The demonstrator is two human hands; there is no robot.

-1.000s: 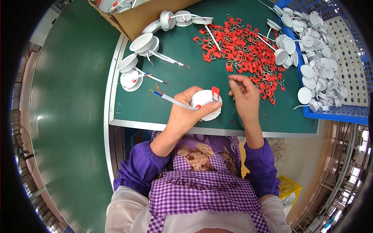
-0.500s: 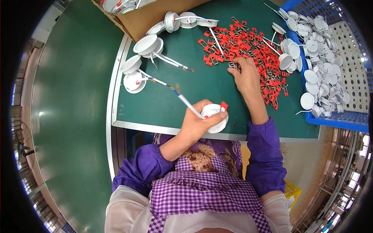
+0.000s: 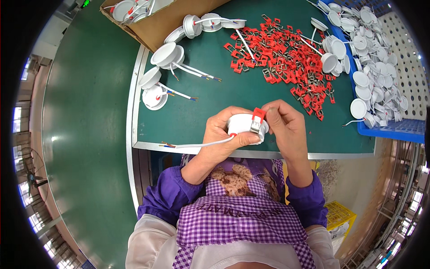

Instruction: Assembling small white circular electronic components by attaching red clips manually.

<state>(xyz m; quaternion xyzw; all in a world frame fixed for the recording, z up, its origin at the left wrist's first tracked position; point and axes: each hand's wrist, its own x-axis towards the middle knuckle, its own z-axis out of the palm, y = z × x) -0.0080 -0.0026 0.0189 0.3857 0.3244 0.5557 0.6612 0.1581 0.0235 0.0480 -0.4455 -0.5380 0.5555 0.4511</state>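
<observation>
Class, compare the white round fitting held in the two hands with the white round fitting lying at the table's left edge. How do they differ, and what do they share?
The held fitting is gripped above the table by the left hand and right hand; the lying fitting rests untouched on the green table. A red clip stands at the held fitting's rim; the lying fitting shows only small red marks. Both are white, round and trail a thin wire.

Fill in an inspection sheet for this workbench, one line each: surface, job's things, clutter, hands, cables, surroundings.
Surface: green bench top with a metal edge.
Job's things: white round lamp housing with a red spring clip at its rim.
Clutter: pile of red clips; finished lamps at left; blue crate of housings; cardboard box.
Hands: left hand holds the housing; right hand pinches the clip.
Cables: white lead trails left from the housing.
Surroundings: green floor; yellow crate below.
</observation>
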